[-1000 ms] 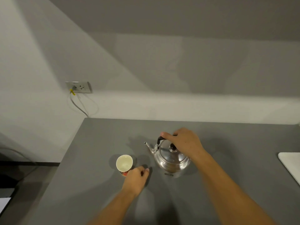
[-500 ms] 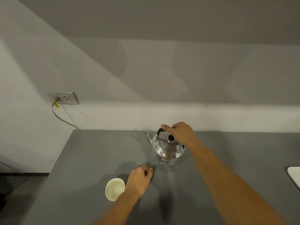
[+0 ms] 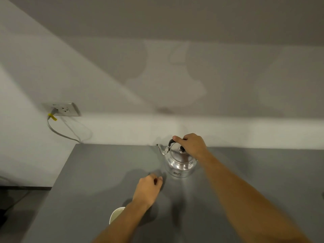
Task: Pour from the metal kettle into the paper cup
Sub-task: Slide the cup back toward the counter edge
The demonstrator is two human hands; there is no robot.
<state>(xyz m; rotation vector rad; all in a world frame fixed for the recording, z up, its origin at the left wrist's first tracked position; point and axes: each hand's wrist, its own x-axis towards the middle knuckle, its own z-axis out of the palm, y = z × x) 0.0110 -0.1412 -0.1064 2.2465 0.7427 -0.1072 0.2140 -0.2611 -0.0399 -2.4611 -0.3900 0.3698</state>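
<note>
A shiny metal kettle [image 3: 180, 163] stands upright on the grey table [image 3: 98, 172], spout pointing left, black knob on its lid. My right hand [image 3: 191, 144] is closed over its black handle from above. The white paper cup [image 3: 115, 214] sits near the table's front, partly hidden under my left forearm. My left hand [image 3: 148, 188] rests on the table between cup and kettle, fingers curled loosely, holding nothing and apart from both.
A wall socket [image 3: 64, 109] with a grey cable [image 3: 59, 132] and yellow tag is at the left, beyond the table's left edge. The white wall runs right behind the kettle.
The view has tilted up, so everything sits lower in frame. The cup now lies under my left forearm instead of beside my left hand. The kettle appears farther back.
</note>
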